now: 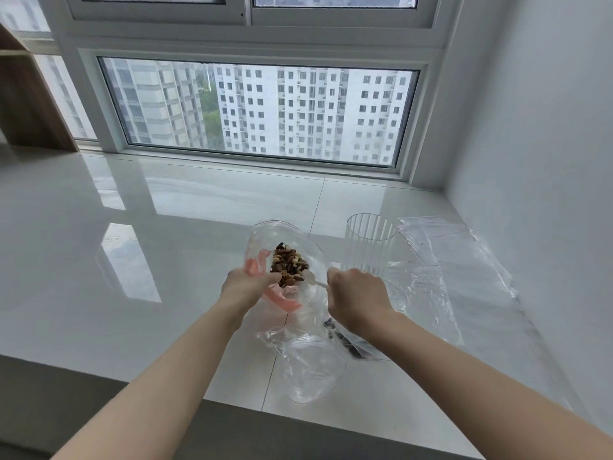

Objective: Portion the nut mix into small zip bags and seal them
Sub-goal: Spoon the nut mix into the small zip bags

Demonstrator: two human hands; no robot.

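A large clear bag (285, 237) with a pink zip strip holds a brown nut mix (290, 265) and stands open on the white counter. My left hand (247, 287) grips the bag's rim at the pink strip. My right hand (356, 293) holds a white spoon handle (318, 283) that points into the nuts; the spoon's bowl is hidden among them. A small clear bag (311, 370) lies in front of the big one. Another small bag with dark nuts (345, 340) lies partly hidden under my right wrist.
A ribbed clear glass (370, 244) stands just right of the big bag, close to my right hand. Flat empty zip bags (457, 270) lie spread at the right by the wall. The counter's front edge (232, 401) runs below the bags. A window is behind.
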